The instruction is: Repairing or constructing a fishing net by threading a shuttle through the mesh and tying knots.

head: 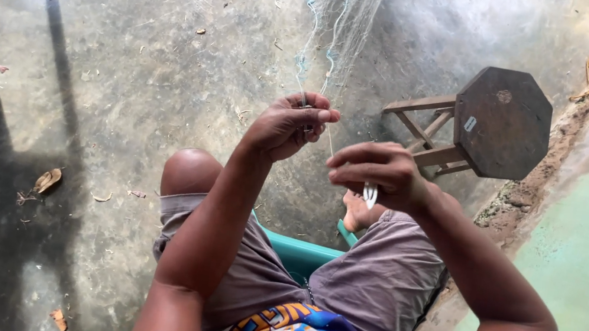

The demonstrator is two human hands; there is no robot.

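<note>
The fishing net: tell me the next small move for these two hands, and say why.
Probably pull the right hand back toward the body to draw the line tight. The left hand pinches the fishing net where its pale strands hang down, and a thin line runs from that pinch to the right hand, which holds a small white tool. The line looks nearly taut, so tightening seems due.

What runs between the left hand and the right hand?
In the head view, a thin line runs from the net pinched by the left hand toward the right hand; otherwise bare.
</note>
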